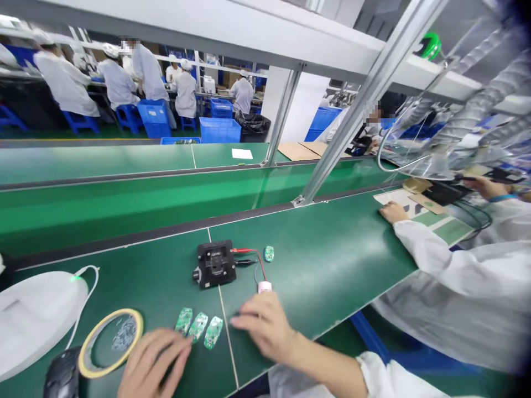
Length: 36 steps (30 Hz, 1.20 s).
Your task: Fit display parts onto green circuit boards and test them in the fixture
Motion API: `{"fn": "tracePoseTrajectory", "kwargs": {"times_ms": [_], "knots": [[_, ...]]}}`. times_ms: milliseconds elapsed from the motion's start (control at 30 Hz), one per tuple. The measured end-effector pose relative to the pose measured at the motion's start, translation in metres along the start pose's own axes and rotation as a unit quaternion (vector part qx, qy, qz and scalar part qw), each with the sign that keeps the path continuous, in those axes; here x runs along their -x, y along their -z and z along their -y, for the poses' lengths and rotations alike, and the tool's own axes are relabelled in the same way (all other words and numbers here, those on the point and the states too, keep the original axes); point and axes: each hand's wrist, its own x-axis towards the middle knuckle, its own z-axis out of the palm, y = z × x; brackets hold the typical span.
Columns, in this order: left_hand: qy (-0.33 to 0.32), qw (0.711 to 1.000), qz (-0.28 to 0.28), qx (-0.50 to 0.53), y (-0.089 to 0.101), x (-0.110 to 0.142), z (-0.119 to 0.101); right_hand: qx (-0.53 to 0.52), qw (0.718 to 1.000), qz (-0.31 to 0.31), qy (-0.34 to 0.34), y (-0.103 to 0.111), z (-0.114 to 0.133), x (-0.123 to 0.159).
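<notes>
Left hand (155, 362) and right hand (265, 326) hover open over three green circuit boards (198, 326) on a green surface (315, 276).

The boards lie side by side between the hands, apparently lined up so each stays within easy reach. The left fingers are loosely open and empty, near the leftmost board; the right fingers are spread and empty, tips just beside the rightmost one. Ahead sits a black fixture (214, 263), central perhaps for easy access, with red and black leads (244, 250) running toward a single green board (269, 253). A yellow-edged tape roll (110, 342) and black mouse (62, 376) sit off to the left, seemingly clear of the work. A co-worker's hand (394, 211) rests farther right.
</notes>
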Motion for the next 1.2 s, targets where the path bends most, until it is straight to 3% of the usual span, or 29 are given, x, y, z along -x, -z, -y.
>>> {"fn": "tracePoseTrajectory", "kwargs": {"times_ms": [67, 133, 267, 333, 500, 600, 700, 767, 900, 1067, 1200], "knots": [[0.073, 0.997, 0.004, -0.004, -0.006, -0.037, -0.004, 0.091, 0.989, -0.069, -0.099, 0.021, -0.036, -0.003], [0.129, 0.991, 0.044, 0.008, -0.019, -0.075, -0.004, 0.142, 0.969, -0.057, -0.195, 0.037, -0.077, -0.003], [0.150, 0.975, 0.127, 0.108, -0.045, -0.124, 0.003, 0.115, 0.975, 0.082, -0.171, 0.049, -0.135, 0.001], [0.141, 0.970, 0.138, 0.142, -0.057, -0.136, 0.004, 0.086, 0.976, 0.079, -0.184, 0.049, -0.145, -0.004], [0.136, 0.973, 0.097, 0.156, -0.085, -0.151, 0.002, -0.069, 0.962, -0.010, -0.263, 0.041, -0.126, -0.057], [0.130, 0.975, 0.060, 0.170, -0.095, -0.151, 0.005, -0.191, 0.951, -0.075, -0.230, 0.024, -0.099, -0.087], [0.139, 0.972, 0.046, 0.182, -0.098, -0.147, 0.007, -0.251, 0.947, -0.120, -0.163, 0.001, -0.078, -0.095], [0.149, 0.970, 0.042, 0.186, -0.097, -0.145, 0.007, -0.215, 0.964, -0.109, -0.108, -0.010, -0.073, -0.094], [0.144, 0.973, 0.032, 0.176, -0.096, -0.144, 0.005, -0.079, 0.996, -0.025, -0.035, -0.018, -0.078, -0.091], [0.140, 0.974, 0.022, 0.178, -0.096, -0.144, 0.005, 0.026, 1.000, 0.007, 0.003, -0.012, -0.083, -0.093], [0.141, 0.968, 0.024, 0.207, -0.095, -0.145, 0.006, 0.016, 0.999, -0.003, 0.029, -0.010, -0.084, -0.094]]}}
